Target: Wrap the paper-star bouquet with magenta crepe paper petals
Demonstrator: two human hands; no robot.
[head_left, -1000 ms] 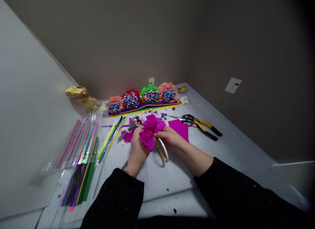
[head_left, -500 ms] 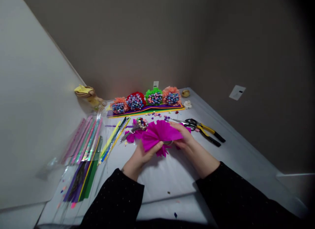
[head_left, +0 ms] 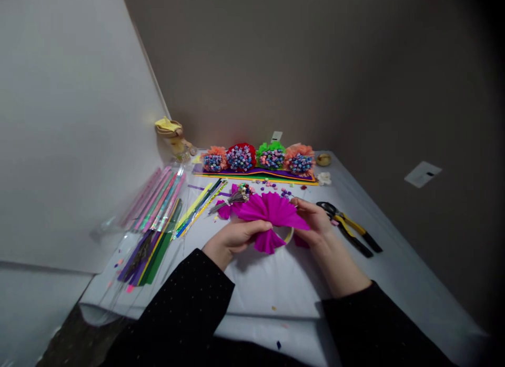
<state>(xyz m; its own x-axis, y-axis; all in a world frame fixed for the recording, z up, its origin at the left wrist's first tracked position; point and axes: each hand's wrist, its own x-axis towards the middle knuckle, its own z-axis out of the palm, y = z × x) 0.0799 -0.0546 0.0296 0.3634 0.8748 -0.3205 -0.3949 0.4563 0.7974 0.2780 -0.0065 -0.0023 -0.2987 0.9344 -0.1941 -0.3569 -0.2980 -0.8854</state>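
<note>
Fingers, left hand [head_left: 232, 238]: thumb pressed down on the gathered middle of the magenta paper [head_left: 270, 208], the rest curled beneath, as far as I can see from my end. Fingers, right hand [head_left: 317, 225]: curved about the right edge; tips partly hidden, so I cannot tell whether they clamp.

Magenta paper, one piece, ruffled: raised between both hands over the near-centre of the white table [head_left: 276, 290]. Pale loop [head_left: 291, 235], one: just under the paper's right part; attachment unclear to me.

Handling, my estimate: very light, soft, dry rather than slippery; easily creased or torn at its thin frilled rim. Best hold: the pleated centre, pinched lightly, leaving the rim free.

Nearby: stemmed bead cluster [head_left: 236, 196], far left of the paper; yellow-and-black pliers [head_left: 357, 234], right.
</note>
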